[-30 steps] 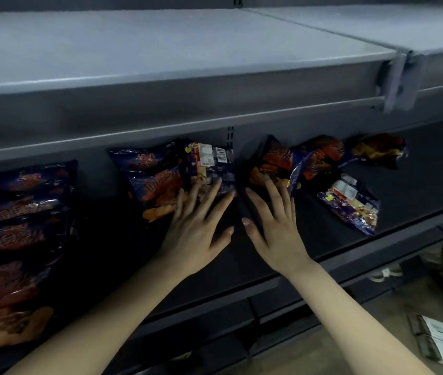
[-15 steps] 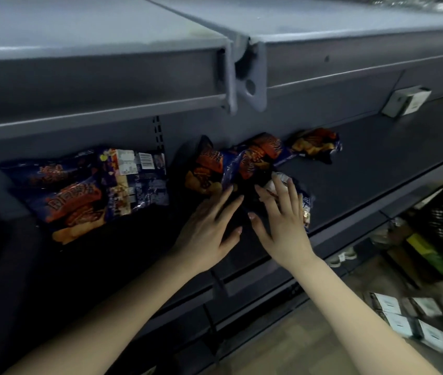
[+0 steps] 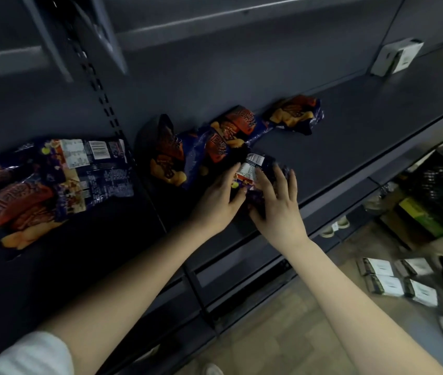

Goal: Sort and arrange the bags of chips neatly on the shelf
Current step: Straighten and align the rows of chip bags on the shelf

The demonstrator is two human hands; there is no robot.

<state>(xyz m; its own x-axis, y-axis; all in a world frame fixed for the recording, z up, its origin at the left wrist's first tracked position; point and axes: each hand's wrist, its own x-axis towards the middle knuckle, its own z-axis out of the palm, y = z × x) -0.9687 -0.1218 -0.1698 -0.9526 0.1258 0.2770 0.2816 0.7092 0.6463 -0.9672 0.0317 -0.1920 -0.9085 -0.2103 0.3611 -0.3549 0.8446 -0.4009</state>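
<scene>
Your two bare forearms reach in from the lower edge toward a dark store shelf (image 3: pixel 350 147), a white sleeve (image 3: pixel 22 355) showing at your left shoulder. Your left hand (image 3: pixel 216 201) and right hand (image 3: pixel 278 205) close from either side on a small purple bag of chips (image 3: pixel 255 169) lying label-up near the shelf's front lip; each grip is narrow, fingers curled onto the bag, though whether it has left the shelf cannot be told. Just behind it, a loose heap of three orange-and-blue bags (image 3: pixel 215 147) leans against the back panel, with one more bag (image 3: pixel 294 115) lying beside them to the right. Left of the slotted upright, two larger bags (image 3: pixel 47 185) lie overlapped and flat. The risk from here is in the crowding: drawing the purple bag out may drag the leaning heap forward, and slick film so close to the lip could slide off to the floor below.
</scene>
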